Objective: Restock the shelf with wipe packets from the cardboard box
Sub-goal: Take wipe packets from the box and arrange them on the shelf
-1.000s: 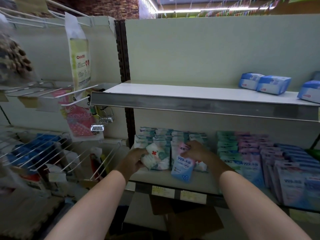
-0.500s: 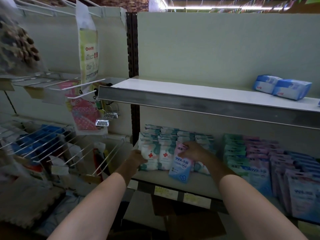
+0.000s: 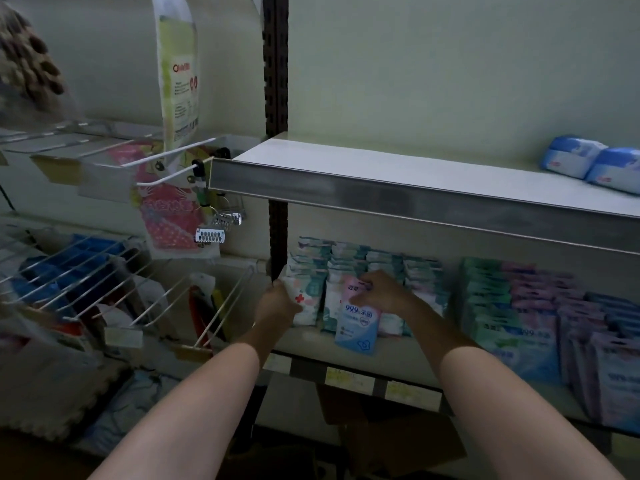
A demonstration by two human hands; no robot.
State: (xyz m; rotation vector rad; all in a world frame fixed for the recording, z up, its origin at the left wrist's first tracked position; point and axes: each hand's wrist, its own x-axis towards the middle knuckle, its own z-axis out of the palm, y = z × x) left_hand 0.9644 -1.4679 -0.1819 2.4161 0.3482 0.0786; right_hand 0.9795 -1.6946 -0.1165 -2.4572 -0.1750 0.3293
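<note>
My left hand [image 3: 275, 304] grips a white and teal wipe packet with a red cross [image 3: 304, 299] at the left end of the lower shelf [image 3: 412, 358]. It stands upright against rows of like packets [image 3: 374, 265]. My right hand [image 3: 382, 292] holds the top of a pink and blue wipe packet [image 3: 358, 323] that stands in front of those rows. The cardboard box [image 3: 398, 441] shows dimly under the shelf, between my forearms.
More teal, pink and purple packets [image 3: 540, 306] fill the shelf to the right. The upper shelf [image 3: 398, 174] overhangs my hands and carries blue packs [image 3: 588, 161] at the far right. Wire hooks with hanging goods [image 3: 166, 161] jut out on the left.
My left hand has pushed the red-cross packet upright and back against the rows. The right hand still holds the pink and blue packet. The view has shifted closer and slightly left.
</note>
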